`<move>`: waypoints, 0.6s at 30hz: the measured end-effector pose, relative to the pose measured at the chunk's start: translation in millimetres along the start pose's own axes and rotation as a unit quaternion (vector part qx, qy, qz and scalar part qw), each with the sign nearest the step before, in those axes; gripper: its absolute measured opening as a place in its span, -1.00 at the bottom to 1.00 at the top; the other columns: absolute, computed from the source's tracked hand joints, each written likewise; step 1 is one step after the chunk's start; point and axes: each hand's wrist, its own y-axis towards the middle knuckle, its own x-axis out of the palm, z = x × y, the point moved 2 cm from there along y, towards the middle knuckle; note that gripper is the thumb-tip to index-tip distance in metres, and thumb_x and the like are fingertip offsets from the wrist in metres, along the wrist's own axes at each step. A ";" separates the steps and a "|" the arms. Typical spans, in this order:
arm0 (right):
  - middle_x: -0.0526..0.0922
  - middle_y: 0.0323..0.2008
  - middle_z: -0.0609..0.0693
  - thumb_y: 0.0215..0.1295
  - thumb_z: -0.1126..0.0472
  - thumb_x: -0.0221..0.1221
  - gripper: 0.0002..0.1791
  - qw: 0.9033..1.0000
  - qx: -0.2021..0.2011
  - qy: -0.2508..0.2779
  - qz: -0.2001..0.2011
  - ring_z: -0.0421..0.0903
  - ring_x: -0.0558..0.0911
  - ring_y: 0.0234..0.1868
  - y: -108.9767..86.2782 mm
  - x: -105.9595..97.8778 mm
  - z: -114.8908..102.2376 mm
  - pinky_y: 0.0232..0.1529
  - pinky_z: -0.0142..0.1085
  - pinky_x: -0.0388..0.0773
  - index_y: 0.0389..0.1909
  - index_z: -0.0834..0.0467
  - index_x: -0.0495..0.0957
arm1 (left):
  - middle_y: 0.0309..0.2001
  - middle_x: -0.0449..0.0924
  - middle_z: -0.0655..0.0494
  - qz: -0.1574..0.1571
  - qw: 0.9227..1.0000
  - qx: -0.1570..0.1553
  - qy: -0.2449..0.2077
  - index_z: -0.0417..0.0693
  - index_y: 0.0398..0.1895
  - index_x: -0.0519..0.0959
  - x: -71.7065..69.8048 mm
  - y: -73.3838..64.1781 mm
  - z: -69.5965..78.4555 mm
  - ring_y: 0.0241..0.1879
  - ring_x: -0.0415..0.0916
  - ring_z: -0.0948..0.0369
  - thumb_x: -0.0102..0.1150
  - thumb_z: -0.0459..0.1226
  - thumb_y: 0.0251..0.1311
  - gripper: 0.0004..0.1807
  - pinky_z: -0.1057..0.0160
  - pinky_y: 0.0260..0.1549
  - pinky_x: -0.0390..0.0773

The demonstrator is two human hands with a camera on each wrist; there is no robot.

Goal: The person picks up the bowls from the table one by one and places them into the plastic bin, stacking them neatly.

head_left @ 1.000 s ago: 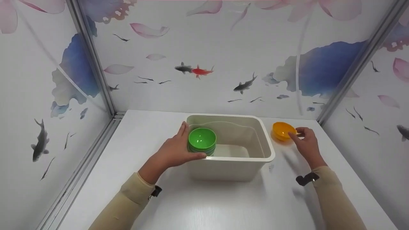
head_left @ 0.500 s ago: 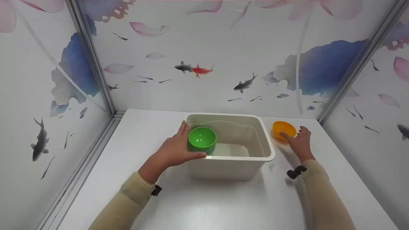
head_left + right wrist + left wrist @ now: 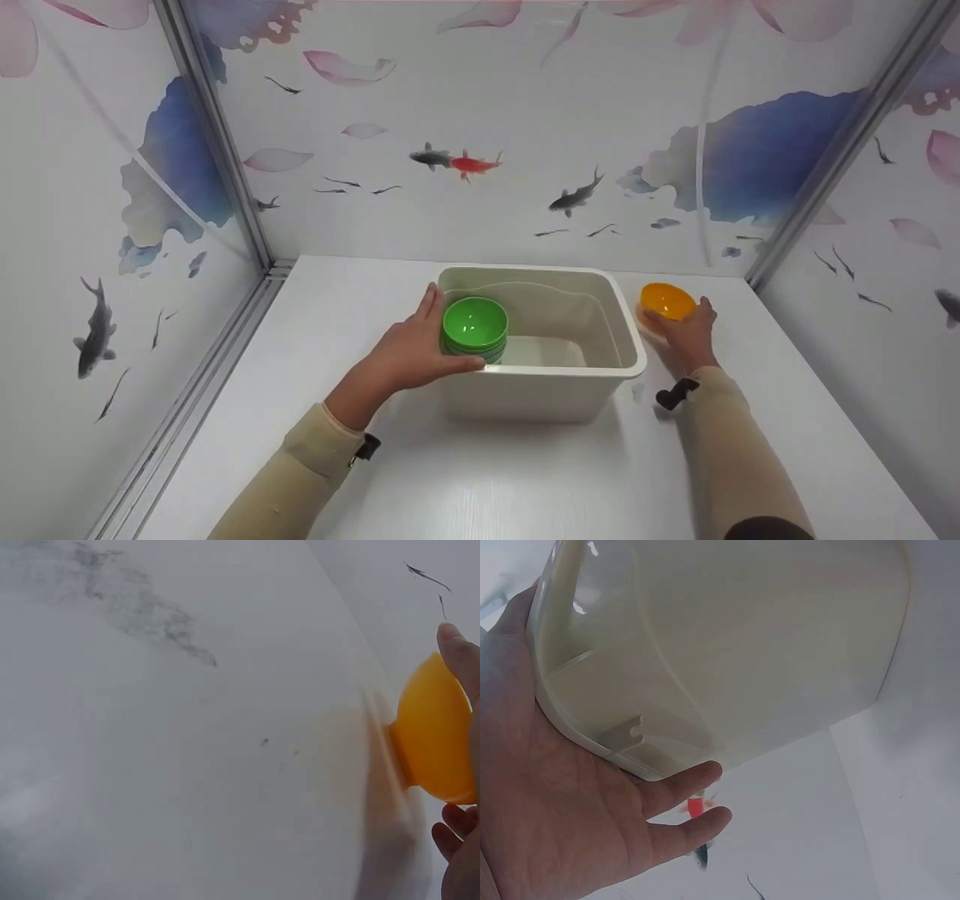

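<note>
In the head view an orange bowl [image 3: 667, 300] stands on the white table, right of the cream plastic bin [image 3: 559, 394]. My right hand [image 3: 691, 334] holds this bowl, thumb at its near side and fingers at its right. The right wrist view has the bowl's side [image 3: 435, 727] between thumb and fingertips, its foot near the tabletop. At the bin's left end rests my left hand [image 3: 412, 352], thumb along the front rim. Its fingers stretch straight beside the bin wall [image 3: 780, 652] in the left wrist view. A stack of green bowls [image 3: 475, 324] sits in the bin's left part.
Printed white panels [image 3: 480, 217] enclose the table [image 3: 465, 480] at the back and both sides. Metal rails [image 3: 217, 142] run up the corners. The bin stands close to the back panel.
My right hand has shifted left along the orange bowl, from its right rim to its near side, and the fingers have closed in. Left hand, bin and green bowls stay put.
</note>
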 end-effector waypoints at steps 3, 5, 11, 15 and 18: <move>-0.30 0.73 0.35 0.38 -0.30 0.46 0.51 1.000 0.003 0.021 -0.004 0.37 -0.03 0.74 -15.4 -0.3 -13.5 0.68 0.28 -0.09 0.78 0.14 -0.55 | 0.83 -0.31 -0.08 -0.002 1.000 0.000 0.003 -0.12 0.85 -0.19 -0.9 -0.6 0.6 0.53 0.40 -0.28 0.34 0.63 -0.01 0.63 -0.29 0.43 0.45; -0.27 0.73 0.35 0.34 -0.36 0.47 0.55 1.000 0.000 0.024 -0.004 0.37 -0.01 0.73 -22.6 0.4 -19.7 0.68 0.29 -0.07 0.78 0.13 -0.55 | 0.83 -0.32 -0.08 -0.003 1.000 0.001 0.002 -0.13 0.85 -0.19 -1.3 -0.8 0.9 0.55 0.37 -0.28 0.33 0.64 -0.01 0.63 -0.29 0.45 0.43; -0.22 0.72 0.36 0.24 -0.49 0.45 0.62 1.000 -0.003 0.022 0.004 0.34 0.06 0.72 -31.9 2.6 -26.4 0.67 0.29 -0.02 0.78 0.14 -0.56 | 0.83 -0.32 -0.08 -0.004 1.000 0.001 0.001 -0.13 0.85 -0.18 -1.6 -0.7 1.2 0.57 0.33 -0.28 0.31 0.65 -0.02 0.63 -0.32 0.47 0.38; -0.26 0.74 0.36 0.29 -0.45 0.44 0.59 1.000 -0.007 0.017 0.003 0.36 0.02 0.73 -30.2 2.4 -25.1 0.66 0.31 -0.04 0.78 0.13 -0.56 | 0.83 -0.30 -0.10 0.000 1.000 0.002 0.000 -0.14 0.85 -0.17 -1.2 -0.7 0.8 0.57 0.34 -0.29 0.32 0.65 -0.02 0.63 -0.33 0.45 0.39; -0.28 0.75 0.36 0.33 -0.38 0.45 0.55 1.000 -0.016 0.016 -0.003 0.38 0.00 0.73 -25.7 1.8 -23.4 0.67 0.30 -0.04 0.79 0.15 -0.54 | 0.83 -0.29 -0.11 0.002 1.000 0.002 -0.001 -0.15 0.85 -0.18 -1.0 -0.5 1.2 0.56 0.35 -0.28 0.33 0.64 -0.03 0.64 -0.33 0.45 0.40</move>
